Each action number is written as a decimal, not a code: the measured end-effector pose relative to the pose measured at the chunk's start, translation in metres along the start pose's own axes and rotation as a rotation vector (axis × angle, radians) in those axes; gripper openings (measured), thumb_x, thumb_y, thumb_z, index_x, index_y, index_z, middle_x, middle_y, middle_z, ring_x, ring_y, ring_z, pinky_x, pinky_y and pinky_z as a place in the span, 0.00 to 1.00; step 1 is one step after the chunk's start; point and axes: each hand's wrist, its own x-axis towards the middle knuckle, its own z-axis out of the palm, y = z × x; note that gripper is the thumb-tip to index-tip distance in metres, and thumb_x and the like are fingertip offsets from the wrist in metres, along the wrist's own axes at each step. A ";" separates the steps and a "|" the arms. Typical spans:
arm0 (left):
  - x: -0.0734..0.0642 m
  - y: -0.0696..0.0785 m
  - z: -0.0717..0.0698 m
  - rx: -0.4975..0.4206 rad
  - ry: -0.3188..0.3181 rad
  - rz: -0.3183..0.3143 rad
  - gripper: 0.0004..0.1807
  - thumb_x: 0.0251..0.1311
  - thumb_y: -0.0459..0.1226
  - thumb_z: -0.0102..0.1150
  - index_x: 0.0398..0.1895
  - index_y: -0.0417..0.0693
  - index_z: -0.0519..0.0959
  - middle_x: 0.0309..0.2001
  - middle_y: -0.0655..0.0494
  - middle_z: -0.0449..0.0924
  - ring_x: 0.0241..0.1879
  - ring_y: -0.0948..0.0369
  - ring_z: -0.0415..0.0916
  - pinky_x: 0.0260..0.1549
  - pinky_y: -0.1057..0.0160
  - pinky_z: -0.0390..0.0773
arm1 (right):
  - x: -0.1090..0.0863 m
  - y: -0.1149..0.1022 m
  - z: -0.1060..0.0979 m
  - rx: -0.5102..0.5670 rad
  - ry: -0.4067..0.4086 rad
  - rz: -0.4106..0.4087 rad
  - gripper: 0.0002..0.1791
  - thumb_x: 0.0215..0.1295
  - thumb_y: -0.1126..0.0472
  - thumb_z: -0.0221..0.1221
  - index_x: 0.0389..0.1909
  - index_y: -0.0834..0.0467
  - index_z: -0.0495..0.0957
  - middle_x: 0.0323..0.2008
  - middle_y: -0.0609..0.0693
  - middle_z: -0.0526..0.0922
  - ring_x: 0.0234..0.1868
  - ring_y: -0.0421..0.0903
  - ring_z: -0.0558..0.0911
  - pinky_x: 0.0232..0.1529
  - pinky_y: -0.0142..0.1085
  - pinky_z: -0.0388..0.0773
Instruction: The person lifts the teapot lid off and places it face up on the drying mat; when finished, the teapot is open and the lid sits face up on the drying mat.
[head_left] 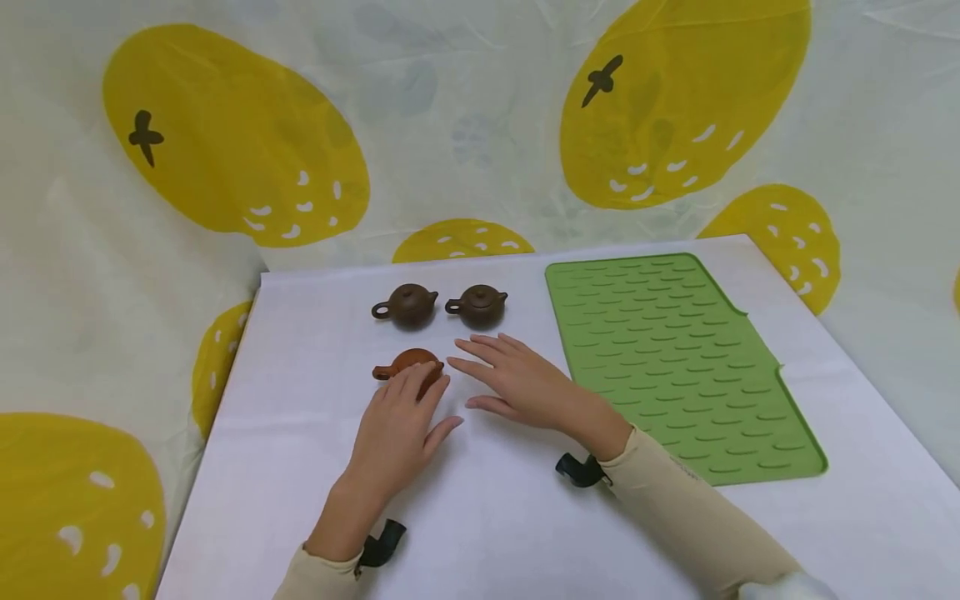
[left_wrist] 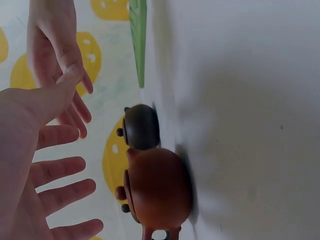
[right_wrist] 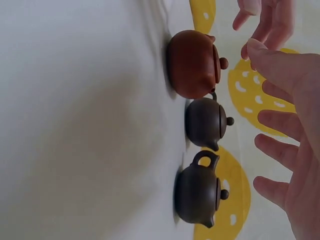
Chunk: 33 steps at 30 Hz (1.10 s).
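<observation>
Three small lidded teapots stand on the white table. A reddish-brown teapot (head_left: 411, 360) is nearest me, partly covered by my left hand (head_left: 395, 429) in the head view. Behind it are a dark brown teapot (head_left: 412, 307) and, to its right, a second dark brown teapot (head_left: 481, 307), both with handles to the left. The left hand's fingers are spread above the reddish teapot, a gap showing between them in the left wrist view. My right hand (head_left: 531, 383) hovers to the right of that pot with its fingers extended, holding nothing.
A green ridged mat (head_left: 675, 358) lies on the right side of the white table (head_left: 300, 433), close to the right forearm. Behind the table hangs a pale cloth (head_left: 480, 125) printed with large yellow fruit. A dark strap piece sticks out at each wrist.
</observation>
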 end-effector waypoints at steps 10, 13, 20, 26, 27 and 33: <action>-0.003 -0.017 -0.007 -0.015 0.140 -0.087 0.24 0.62 0.48 0.70 0.58 0.46 0.81 0.58 0.44 0.81 0.56 0.46 0.81 0.45 0.46 0.85 | 0.027 -0.007 0.008 -0.010 0.009 -0.058 0.34 0.74 0.40 0.55 0.76 0.49 0.65 0.77 0.52 0.67 0.78 0.52 0.67 0.77 0.51 0.64; -0.004 -0.022 -0.009 -0.019 0.161 -0.120 0.23 0.62 0.46 0.70 0.57 0.46 0.81 0.57 0.43 0.81 0.56 0.45 0.81 0.42 0.45 0.85 | 0.033 -0.010 0.011 -0.017 0.012 -0.069 0.34 0.74 0.41 0.56 0.75 0.49 0.66 0.76 0.52 0.68 0.77 0.52 0.68 0.77 0.50 0.64; -0.005 -0.033 -0.008 -0.049 0.151 -0.223 0.20 0.63 0.45 0.70 0.54 0.44 0.83 0.58 0.41 0.82 0.55 0.43 0.81 0.40 0.45 0.85 | 0.044 -0.016 0.021 -0.018 -0.020 -0.078 0.33 0.73 0.41 0.57 0.75 0.48 0.67 0.75 0.52 0.70 0.76 0.53 0.69 0.78 0.49 0.64; -0.002 -0.041 -0.003 -0.112 0.134 -0.319 0.18 0.66 0.43 0.67 0.54 0.44 0.83 0.58 0.43 0.81 0.53 0.43 0.82 0.42 0.46 0.85 | 0.050 -0.019 0.030 -0.010 -0.051 -0.076 0.35 0.73 0.40 0.57 0.76 0.47 0.66 0.76 0.53 0.68 0.77 0.54 0.69 0.77 0.50 0.64; -0.002 -0.042 -0.002 -0.119 0.131 -0.332 0.17 0.66 0.42 0.66 0.54 0.44 0.83 0.58 0.43 0.81 0.53 0.43 0.82 0.42 0.46 0.85 | 0.050 -0.019 0.031 -0.006 -0.054 -0.072 0.35 0.73 0.40 0.57 0.76 0.47 0.66 0.76 0.53 0.68 0.77 0.54 0.68 0.77 0.50 0.64; -0.002 -0.048 0.006 -0.172 0.123 -0.406 0.16 0.66 0.39 0.66 0.55 0.43 0.83 0.57 0.43 0.82 0.53 0.45 0.83 0.44 0.46 0.86 | 0.054 -0.022 0.037 -0.003 -0.082 -0.057 0.35 0.74 0.39 0.56 0.77 0.48 0.65 0.78 0.54 0.64 0.78 0.54 0.66 0.77 0.51 0.64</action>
